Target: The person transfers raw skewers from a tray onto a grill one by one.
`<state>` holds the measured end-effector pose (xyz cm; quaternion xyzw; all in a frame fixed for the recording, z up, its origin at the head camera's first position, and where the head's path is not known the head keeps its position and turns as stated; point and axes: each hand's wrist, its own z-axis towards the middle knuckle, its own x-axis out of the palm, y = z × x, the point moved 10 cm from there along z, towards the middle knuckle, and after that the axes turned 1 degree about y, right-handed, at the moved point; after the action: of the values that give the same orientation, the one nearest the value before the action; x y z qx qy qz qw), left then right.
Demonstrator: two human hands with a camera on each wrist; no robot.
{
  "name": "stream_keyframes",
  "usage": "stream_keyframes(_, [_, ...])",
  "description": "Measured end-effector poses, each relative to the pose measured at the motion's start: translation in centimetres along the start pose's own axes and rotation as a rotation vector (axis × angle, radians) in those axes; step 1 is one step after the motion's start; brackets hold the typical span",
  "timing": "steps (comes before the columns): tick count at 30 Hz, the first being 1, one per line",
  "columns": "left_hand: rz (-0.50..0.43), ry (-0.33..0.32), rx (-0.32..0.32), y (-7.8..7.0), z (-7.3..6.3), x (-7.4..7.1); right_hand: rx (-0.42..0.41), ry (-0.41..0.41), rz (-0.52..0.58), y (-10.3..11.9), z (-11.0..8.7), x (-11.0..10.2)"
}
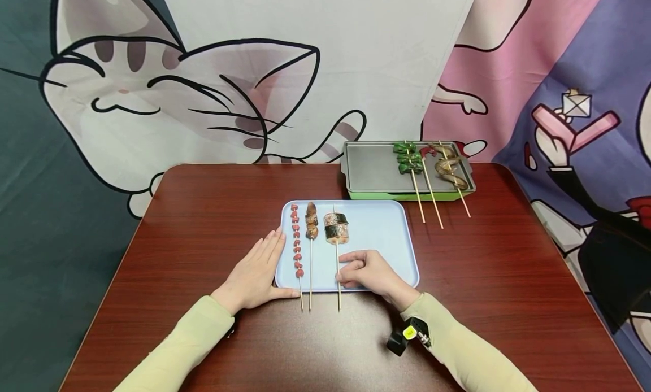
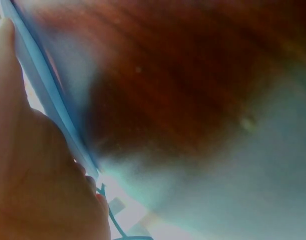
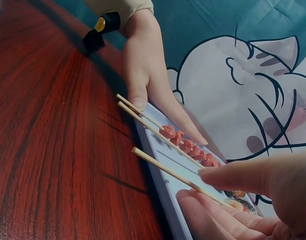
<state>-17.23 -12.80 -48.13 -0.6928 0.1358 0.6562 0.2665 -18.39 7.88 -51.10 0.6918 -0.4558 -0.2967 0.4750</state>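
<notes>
Banded skewer (image 1: pixel 337 232): food end over the blue tray (image 1: pixel 378 234), right of its two neighbours; bare stick points toward the person, its tip past the near rim. Whether the food bears on the tray floor, cannot tell.

Right hand (image 1: pixel 371 272): at the right side of this stick, below the food. Thumb and forefinger pinch the stick, closed up to its thickness; the stick is all it has hold of.

Brown skewer (image 1: pixel 312 221): just left of the banded one, roughly parallel, untouched by the right hand. Red-bead skewer (image 1: pixel 296 234): leftmost, beside the brown one. Both stick ends overhang the near rim.

Left hand (image 1: pixel 256 270): well left of the banded skewer, with the other two skewers between. Fingers straight, laid along the tray's left rim; thumb spread out to the near left corner, close to the red-bead stick. Nothing gripped.

Farther off, beyond the tray to the right: green-sided pan (image 1: pixel 371 166) on the bench (image 1: pixel 229 211), three skewers (image 1: pixel 408 157) across its right part, sticks overhanging its near edge.
</notes>
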Motion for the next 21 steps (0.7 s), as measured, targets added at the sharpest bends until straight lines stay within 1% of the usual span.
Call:
stream_keyframes(5, [-0.002, 0.001, -0.002, 0.0, 0.0, 0.0, -0.014, -0.010, 0.010, 0.0, 0.0, -0.2])
stream_keyframes(14, [0.002, 0.004, -0.004, 0.0, 0.0, 0.0, -0.013, -0.014, 0.039, 0.3, -0.6, -0.6])
stream_keyframes(21, [0.002, 0.009, -0.006, 0.1, 0.0, 0.0, -0.026, -0.014, 0.033, 0.2, -0.7, -1.1])
